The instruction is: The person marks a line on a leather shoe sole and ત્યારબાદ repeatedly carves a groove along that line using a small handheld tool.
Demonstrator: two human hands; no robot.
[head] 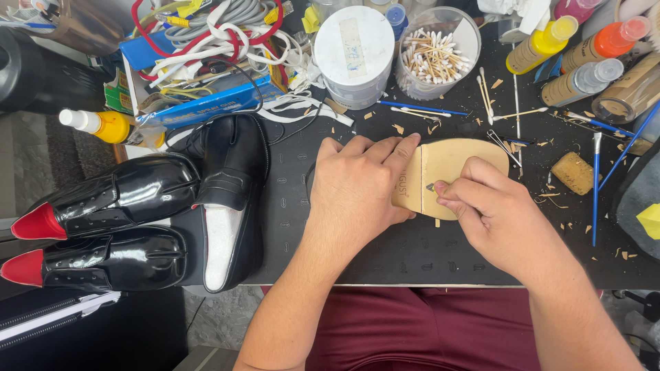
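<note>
Seen from above, a person sits at a cluttered dark worktop [357, 254] with both hands on a tan leather shoe sole [457, 165] that lies flat near the middle of the surface. The left hand [354, 185] is spread palm-down over the sole's left part, its fingers [402, 151] lying close together and pressing the sole against the worktop. The right hand [495, 213] rests on the lower right part of the sole; its fingers [454, 189] are curled in tight and pinched together at the sole's surface, and whether they grip a small tool cannot be told.

To the left stand three black glossy shoes: a loafer [230, 199] with a white insole, and beside it two shoes with red toe caps [38, 223]. Behind the hands are a white round tub [354, 51] and a clear jar of cotton swabs [436, 55]. Further left sits a tangle of red, white and grey cables [213, 34] on a blue box. At the upper right lie several squeeze bottles [543, 45] with yellow, orange and clear caps. Blue-handled brushes [596, 185], a piece of cork [573, 172] and small tan shavings are scattered over the right side of the worktop.
</note>
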